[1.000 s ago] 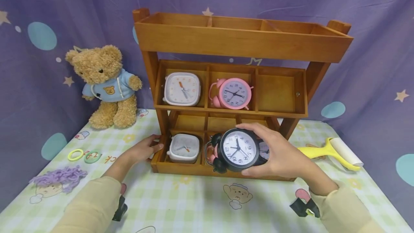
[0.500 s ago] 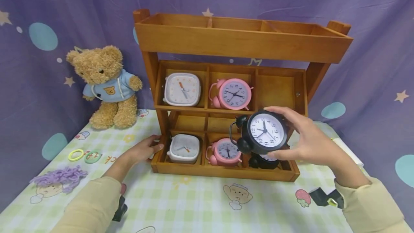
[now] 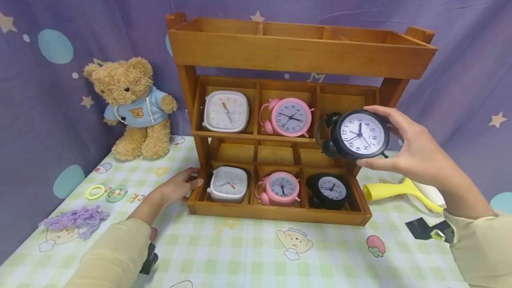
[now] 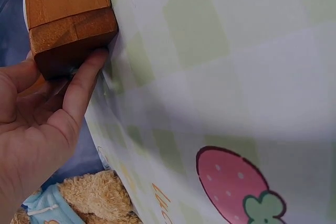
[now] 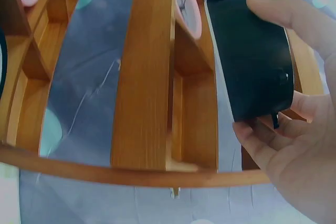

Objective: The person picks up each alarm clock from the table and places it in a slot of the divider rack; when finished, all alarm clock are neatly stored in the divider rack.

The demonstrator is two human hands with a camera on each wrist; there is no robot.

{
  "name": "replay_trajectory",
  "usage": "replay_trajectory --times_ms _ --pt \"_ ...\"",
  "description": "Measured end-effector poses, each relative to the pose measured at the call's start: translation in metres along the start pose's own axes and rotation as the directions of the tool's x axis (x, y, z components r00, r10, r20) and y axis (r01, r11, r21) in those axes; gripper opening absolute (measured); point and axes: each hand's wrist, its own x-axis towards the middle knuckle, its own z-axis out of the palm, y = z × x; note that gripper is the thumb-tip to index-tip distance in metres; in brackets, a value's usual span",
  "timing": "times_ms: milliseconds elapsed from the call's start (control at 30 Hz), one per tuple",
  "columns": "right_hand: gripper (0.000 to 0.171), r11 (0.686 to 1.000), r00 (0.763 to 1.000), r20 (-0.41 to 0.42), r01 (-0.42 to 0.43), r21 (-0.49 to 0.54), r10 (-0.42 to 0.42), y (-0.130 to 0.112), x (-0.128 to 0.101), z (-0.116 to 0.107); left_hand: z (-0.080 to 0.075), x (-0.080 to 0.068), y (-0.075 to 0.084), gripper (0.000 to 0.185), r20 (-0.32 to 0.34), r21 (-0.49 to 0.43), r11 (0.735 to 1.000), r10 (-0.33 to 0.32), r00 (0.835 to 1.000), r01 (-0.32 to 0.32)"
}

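My right hand grips a black twin-bell alarm clock, thumb and fingers on its round body. The clock is turned sideways in front of the middle tier's right compartment. In the right wrist view the black clock's side faces the camera. My left hand holds the lower left end of the wooden shelf. A white clock and a pink twin-bell clock sit in the middle tier. Another white clock, pink clock and black clock fill the bottom front row.
The shelf's top tray rises above the clocks. A teddy bear in a blue hoodie sits at the left. A yellow-handled lint roller lies right of the shelf. Two rings, one a yellow ring, appear on the checked cloth.
My right hand has carried the black clock up and to the right, from before the bottom row to the middle tier's right compartment. The left hand stays at the shelf.
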Motion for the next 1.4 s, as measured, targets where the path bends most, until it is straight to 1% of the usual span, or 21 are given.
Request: replay_trajectory --times_ms 100,233,467,667,867,967,1067,1133,1233,1400 --pt "0.104 0.999 0.999 -0.03 -0.02 -0.045 0.019 0.003 0.006 -0.005 0.0 0.0 0.0 0.054 -0.007 0.012 1.0 0.0 1.0 0.0" --pt "0.106 0.994 0.998 -0.056 -0.013 -0.111 0.007 0.009 0.015 -0.008 0.0 -0.001 -0.001 0.054 -0.019 0.019 1.0 -0.001 1.0 0.001" --pt "0.107 0.981 0.997 -0.064 -0.048 -0.188 0.036 0.012 0.031 -0.01 0.0 -0.001 -0.002 0.054 -0.02 0.014 1.0 -0.003 1.0 0.004" --pt "0.102 0.977 0.999 -0.033 -0.006 -0.212 -0.001 0.012 0.045 -0.007 -0.001 -0.001 -0.003 0.054 -0.02 0.02 1.0 0.002 1.0 -0.002" --pt "0.1 0.971 1.0 0.019 0.025 -0.239 -0.021 0.013 0.056 -0.003 0.001 -0.002 -0.002 0.054 -0.013 0.001 1.0 -0.004 1.0 0.004" --pt "0.099 0.97 0.999 0.05 0.025 -0.243 -0.013 0.013 0.061 -0.002 0.002 -0.001 -0.001 0.054 -0.013 -0.005 1.0 -0.011 1.0 0.011" --pt "0.1 0.971 0.996 0.083 0.001 -0.239 0.019 0.014 0.065 -0.001 0.003 -0.002 0.0 0.053 -0.019 0.001 1.0 -0.011 1.0 0.011" --pt "0.101 0.97 0.994 0.097 -0.021 -0.244 0.046 0.014 0.067 0.0 0.003 -0.002 0.0 0.053 -0.022 0.0 1.0 -0.011 1.0 0.011" --pt "0.101 0.965 0.992 0.106 -0.034 -0.261 0.064 0.014 0.07 0.0 0.003 -0.001 0.0 0.053 -0.02 0.0 1.0 -0.012 1.0 0.012" --pt "0.098 0.955 0.993 0.117 0.006 -0.295 0.029 0.012 0.073 -0.002 0.003 0.0 0.001 0.054 -0.021 0.001 1.0 -0.021 1.0 0.021"
